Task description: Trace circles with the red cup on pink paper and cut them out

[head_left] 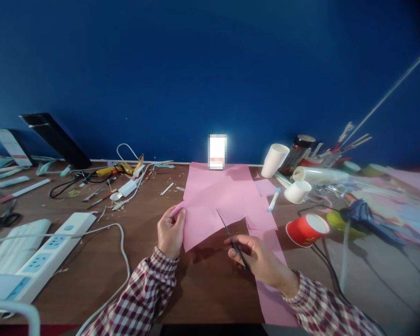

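My left hand (pixel 172 231) pinches the left edge of a sheet of pink paper (pixel 205 221), thumb on top, and holds it raised off the table. In my right hand (pixel 255 259) is a pair of dark scissors (pixel 236 245), fingers closed round the handles. Their blades point up and left, against the near edge of the pink sheet; how far apart the blades stand is hard to tell. More pink paper (pixel 213 179) lies flat behind it, and another pink piece (pixel 271 298) runs under my right forearm.
A lit phone (pixel 217 151) leans on the blue wall behind the paper. To the right stand a red paper cup (pixel 306 231), white cups (pixel 275 158) and a marker (pixel 274 199). On the left lie a power strip (pixel 52 256), a white cable (pixel 126 252) and a yellow glue gun (pixel 114 170).
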Motion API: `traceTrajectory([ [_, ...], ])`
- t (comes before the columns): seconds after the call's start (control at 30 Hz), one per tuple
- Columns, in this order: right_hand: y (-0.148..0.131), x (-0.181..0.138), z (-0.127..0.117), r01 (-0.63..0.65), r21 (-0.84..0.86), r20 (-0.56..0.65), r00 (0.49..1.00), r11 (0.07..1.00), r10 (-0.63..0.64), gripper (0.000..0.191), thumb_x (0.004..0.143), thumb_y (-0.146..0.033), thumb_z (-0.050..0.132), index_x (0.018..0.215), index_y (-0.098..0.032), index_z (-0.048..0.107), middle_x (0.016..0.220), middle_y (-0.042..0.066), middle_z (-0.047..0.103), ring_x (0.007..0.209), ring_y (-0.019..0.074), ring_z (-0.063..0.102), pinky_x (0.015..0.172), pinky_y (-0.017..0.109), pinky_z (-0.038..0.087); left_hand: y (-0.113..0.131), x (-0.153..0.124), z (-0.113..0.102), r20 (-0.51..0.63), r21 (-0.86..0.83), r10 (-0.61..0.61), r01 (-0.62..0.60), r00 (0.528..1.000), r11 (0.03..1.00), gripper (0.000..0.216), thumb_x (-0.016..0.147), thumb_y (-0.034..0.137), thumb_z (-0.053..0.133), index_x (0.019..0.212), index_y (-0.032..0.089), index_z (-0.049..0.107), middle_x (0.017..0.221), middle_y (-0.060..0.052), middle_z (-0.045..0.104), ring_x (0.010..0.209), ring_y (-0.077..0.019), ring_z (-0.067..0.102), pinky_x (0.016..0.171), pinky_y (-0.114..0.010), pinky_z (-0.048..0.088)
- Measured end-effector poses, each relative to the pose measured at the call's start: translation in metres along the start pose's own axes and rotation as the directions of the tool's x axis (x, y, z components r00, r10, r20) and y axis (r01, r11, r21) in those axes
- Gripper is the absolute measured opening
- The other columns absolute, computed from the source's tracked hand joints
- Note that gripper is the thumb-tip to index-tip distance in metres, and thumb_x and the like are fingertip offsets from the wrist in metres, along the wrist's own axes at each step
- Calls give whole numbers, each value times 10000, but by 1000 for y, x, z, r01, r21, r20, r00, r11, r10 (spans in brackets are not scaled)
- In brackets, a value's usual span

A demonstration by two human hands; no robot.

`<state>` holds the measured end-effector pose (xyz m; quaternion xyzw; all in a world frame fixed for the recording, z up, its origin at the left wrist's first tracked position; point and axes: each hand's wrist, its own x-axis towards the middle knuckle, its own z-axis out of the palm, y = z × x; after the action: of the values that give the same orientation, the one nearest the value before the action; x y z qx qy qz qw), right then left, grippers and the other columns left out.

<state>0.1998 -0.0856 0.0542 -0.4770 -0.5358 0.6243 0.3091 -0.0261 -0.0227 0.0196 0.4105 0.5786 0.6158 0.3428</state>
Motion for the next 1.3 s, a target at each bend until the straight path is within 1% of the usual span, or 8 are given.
traceTrajectory([
  [0.1,-1,1,1,30,24,22,999,999,-30,390,779,-460,650,996,-140,595,664,-17,529,592,100,493,535,224,407,0,-1,1,8,-7,-9,9,1000,1000,400,716,426,658,985,130,659,857,-62,660,765,-175,586,676,-271,474],
  [0.27,-4,7,1,82,0,7,997,997,-82,346,779,-494,632,764,-155,564,634,-23,508,583,103,488,521,216,384,-1,-6,4,105,-7,-48,49,993,999,397,711,433,662,975,136,662,795,-48,659,697,-167,588,614,-258,472],
  [0.37,-5,10,0,98,-17,-7,995,995,-98,343,773,-489,638,725,-161,547,632,-22,509,586,110,482,533,225,380,-1,-8,5,138,-2,-49,50,989,999,397,714,431,660,982,137,661,800,-53,666,698,-172,596,610,-261,478],
  [0.67,-1,12,0,109,-97,-56,992,989,-115,316,812,-452,611,718,-157,546,591,-35,484,558,97,448,509,217,336,1,-8,4,137,23,-36,33,990,999,371,727,423,656,974,148,658,818,-47,679,710,-170,604,637,-264,483],
  [0.83,0,12,1,92,-57,-52,994,994,-95,302,810,-452,612,842,-152,601,621,-25,502,574,105,466,524,222,361,2,-9,4,162,31,-44,40,986,999,368,736,424,648,983,151,655,876,-61,691,769,-189,621,667,-275,494],
  [0.93,-4,13,1,126,-29,-4,992,992,-126,313,823,-457,592,860,-147,613,631,-17,506,578,107,460,527,224,359,4,-11,4,206,30,-68,63,976,998,378,740,429,643,989,144,648,877,-69,693,763,-194,624,658,-281,498],
  [1.07,-7,17,-4,182,-47,20,983,982,-182,307,835,-442,579,769,-143,599,601,-23,474,573,101,419,514,222,310,10,-13,5,274,68,-67,50,959,996,349,742,418,638,955,142,658,860,-62,698,763,-194,627,661,-279,497],
  [1.3,-5,18,-7,190,6,-17,982,982,-190,237,826,-382,605,762,-154,606,623,-27,475,579,101,400,519,221,312,11,-15,5,372,61,-104,87,923,994,317,760,399,628,952,149,654,872,-60,702,772,-190,629,663,-275,499],
])
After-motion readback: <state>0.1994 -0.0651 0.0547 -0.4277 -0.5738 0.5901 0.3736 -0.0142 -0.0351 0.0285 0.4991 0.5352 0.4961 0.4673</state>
